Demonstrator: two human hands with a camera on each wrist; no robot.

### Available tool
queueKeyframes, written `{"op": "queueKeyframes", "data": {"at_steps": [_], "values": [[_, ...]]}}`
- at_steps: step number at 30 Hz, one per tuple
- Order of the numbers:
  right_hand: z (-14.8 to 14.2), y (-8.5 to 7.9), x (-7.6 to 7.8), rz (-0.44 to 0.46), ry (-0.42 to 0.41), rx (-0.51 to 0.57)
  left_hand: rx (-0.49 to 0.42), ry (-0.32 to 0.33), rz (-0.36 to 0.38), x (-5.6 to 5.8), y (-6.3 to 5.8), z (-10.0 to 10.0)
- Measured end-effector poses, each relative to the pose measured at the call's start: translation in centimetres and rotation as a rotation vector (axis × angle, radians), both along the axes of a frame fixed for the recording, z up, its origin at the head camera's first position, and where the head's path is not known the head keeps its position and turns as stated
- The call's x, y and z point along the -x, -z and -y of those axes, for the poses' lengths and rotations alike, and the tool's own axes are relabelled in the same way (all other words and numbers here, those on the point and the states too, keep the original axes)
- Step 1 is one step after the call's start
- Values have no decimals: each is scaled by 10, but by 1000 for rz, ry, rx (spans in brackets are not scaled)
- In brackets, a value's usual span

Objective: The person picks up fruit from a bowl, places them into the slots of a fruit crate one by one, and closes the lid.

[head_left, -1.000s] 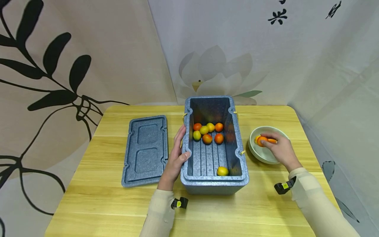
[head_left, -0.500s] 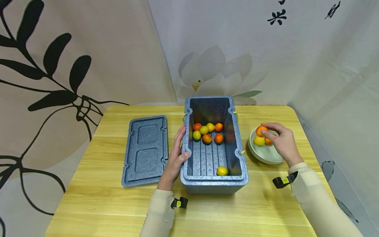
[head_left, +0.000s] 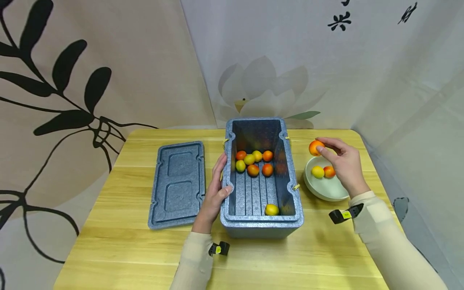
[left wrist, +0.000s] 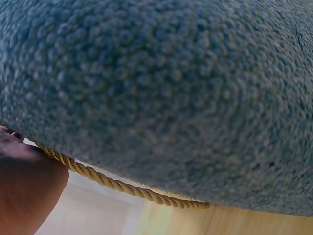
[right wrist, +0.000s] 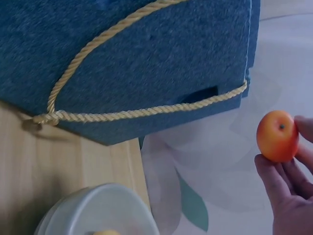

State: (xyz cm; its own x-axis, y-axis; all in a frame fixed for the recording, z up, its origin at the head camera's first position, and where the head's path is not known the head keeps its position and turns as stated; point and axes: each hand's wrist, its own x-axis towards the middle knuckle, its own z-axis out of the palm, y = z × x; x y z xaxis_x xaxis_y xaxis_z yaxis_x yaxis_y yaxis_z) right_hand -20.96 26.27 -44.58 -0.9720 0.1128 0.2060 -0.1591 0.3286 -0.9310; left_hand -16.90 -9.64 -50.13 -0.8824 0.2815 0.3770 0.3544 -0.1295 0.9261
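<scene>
A grey-blue foam box [head_left: 261, 231] stands open-topped at the middle of the table. Along its left wall rests my left hand [head_left: 214, 191], with the thumb on the rim and the fingers extended down the outer side. My right hand [head_left: 344, 163] pinches a small orange-red fruit [right wrist: 278, 136] between thumb and fingers, raised above the far side of a pale bowl [head_left: 326, 194]. A yellow fruit [head_left: 317, 172] and another orange-red fruit [head_left: 329, 172] lie in that bowl. Inside the box, several fruits cluster toward the far end, and one yellow fruit [head_left: 272, 209] lies near the front wall.
The box's grey lid [head_left: 177, 185] lies flat on the wooden table [head_left: 123, 225], left of the box. Twisted gold rope [right wrist: 127, 115] hangs along the box's outer sides. A printed cloth [head_left: 163, 72] hangs behind the table.
My right hand has lifted the orange-red fruit out of the bowl, moving up and slightly toward the box. The left hand has stayed at the box's wall.
</scene>
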Motion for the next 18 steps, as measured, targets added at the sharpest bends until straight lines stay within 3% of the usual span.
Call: {"op": "queueKeyframes", "data": {"at_steps": [18], "values": [[22,-27,6,-80,-22,52,2,-7,1,-1,-1,-1]]}}
